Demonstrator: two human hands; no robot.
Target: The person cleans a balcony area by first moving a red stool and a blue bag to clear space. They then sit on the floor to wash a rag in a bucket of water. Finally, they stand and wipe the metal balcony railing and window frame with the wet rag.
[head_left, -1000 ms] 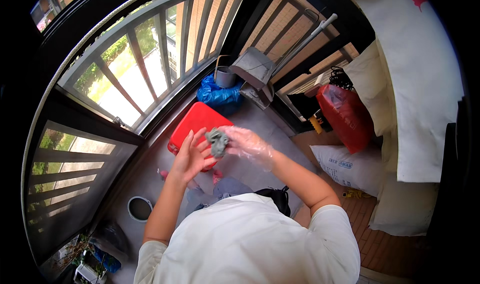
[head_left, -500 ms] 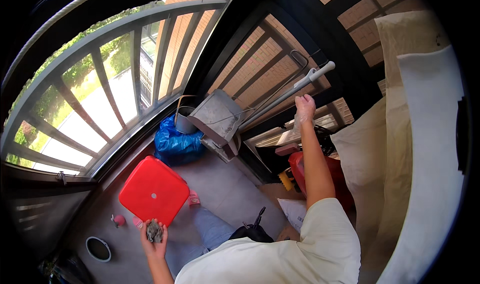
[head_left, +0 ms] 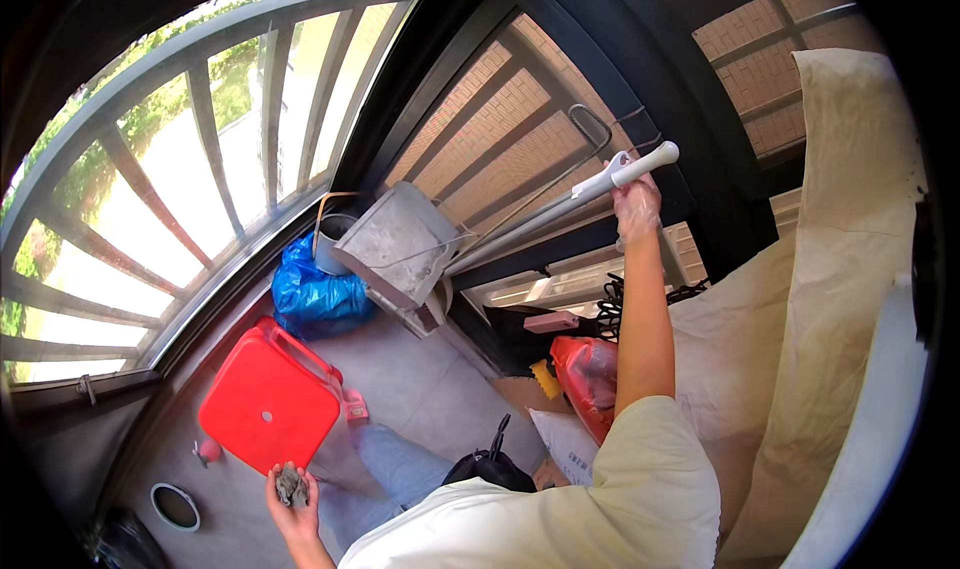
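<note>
In my left hand [head_left: 291, 499] is a crumpled grey rag [head_left: 291, 485], with my fingers curled round its sides, at the near edge of a red plastic stool [head_left: 270, 394]. My right arm stretches forward toward the dark-framed window [head_left: 540, 89]. A thin clear glove covers my right hand [head_left: 636, 209], which is right at the upper end of a grey pole with a white handle [head_left: 645, 164]. The pole partly hides its fingers, so I cannot tell whether they grip anything. A grey long-handled dustpan [head_left: 400, 234] leans at the lower end of the pole.
Beside the dustpan sits a blue plastic bag [head_left: 315, 294] with a grey bucket [head_left: 332, 239]. A round dark basin [head_left: 176, 507] and pink ball-like item [head_left: 209, 451] lie left. A red bag [head_left: 585, 379] and white sack [head_left: 565, 444] stand under my right arm; beige cloth [head_left: 850, 219] hangs right.
My right hand has moved from just below the pole up to its white handle. The view has shifted a little to the right. The rag stays in my left hand.
</note>
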